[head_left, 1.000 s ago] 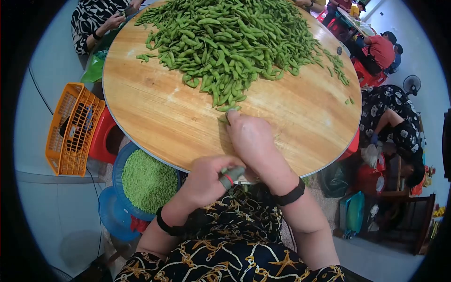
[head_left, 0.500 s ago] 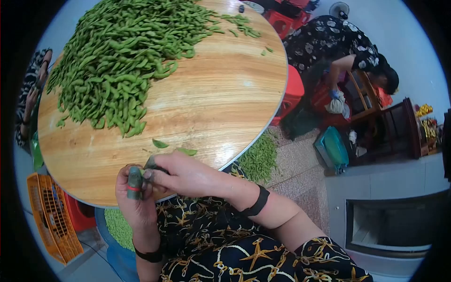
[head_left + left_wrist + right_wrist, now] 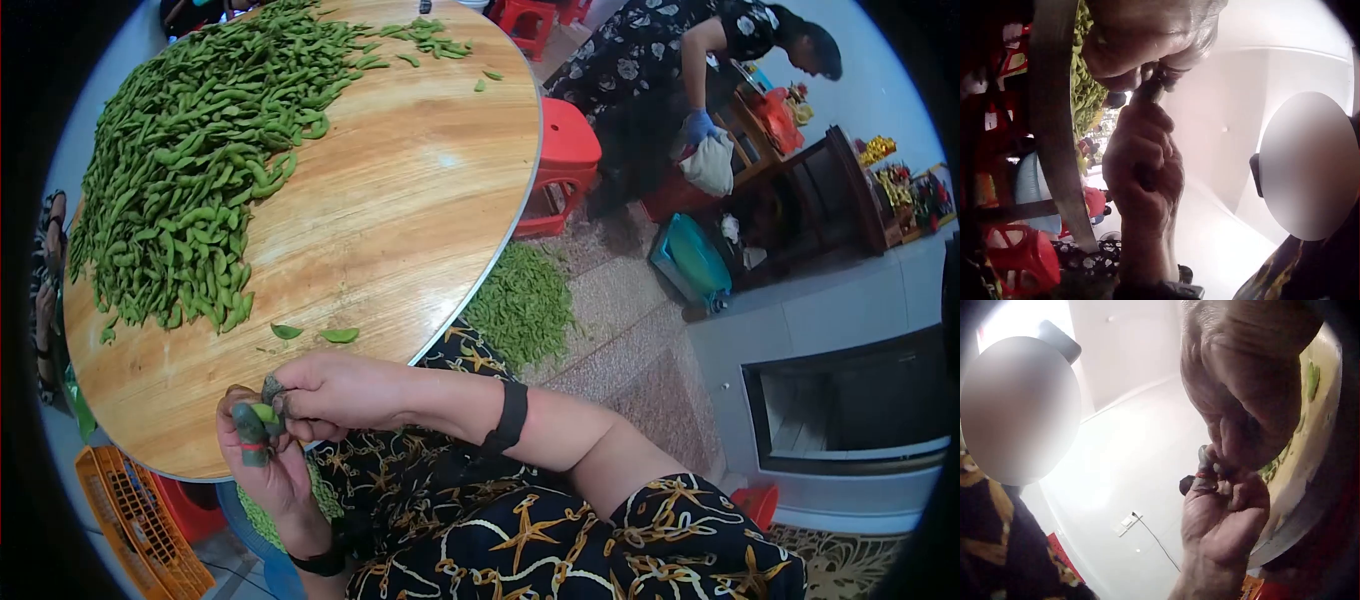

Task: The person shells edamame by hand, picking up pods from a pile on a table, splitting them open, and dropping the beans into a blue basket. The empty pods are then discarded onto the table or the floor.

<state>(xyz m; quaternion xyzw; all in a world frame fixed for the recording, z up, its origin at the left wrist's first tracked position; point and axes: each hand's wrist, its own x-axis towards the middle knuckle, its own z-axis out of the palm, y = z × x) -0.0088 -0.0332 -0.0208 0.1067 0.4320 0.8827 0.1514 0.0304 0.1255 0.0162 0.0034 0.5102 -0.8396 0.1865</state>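
My left hand [image 3: 272, 482] is raised at the table's near edge, its thumb in a grey-green cover with a red band. Between it and my right hand [image 3: 345, 390] is a green soybean pod [image 3: 266, 412], pinched by the fingers of both. A dark cover also shows on a right fingertip. In the right wrist view, the left hand [image 3: 1225, 519] faces the right hand [image 3: 1241, 381], fingertips meeting. Two loose pods, one [image 3: 286, 331] beside the other [image 3: 340, 335], lie on the wooden table [image 3: 400, 190] just beyond. Farther left spreads a large heap of pods [image 3: 190, 180].
Below the table edge, a blue basin [image 3: 240, 515] holds pale green beans. An orange crate [image 3: 140, 520] stands at left. Green pods [image 3: 525, 305] cover part of the floor at right, near a red stool [image 3: 565, 150] and a teal bin [image 3: 693, 260]. Another person [image 3: 650, 50] bends over.
The head view has swung right. My right hand has come back from the heap's near tip and met the left hand at the pod. Two pods now lie apart from the heap.
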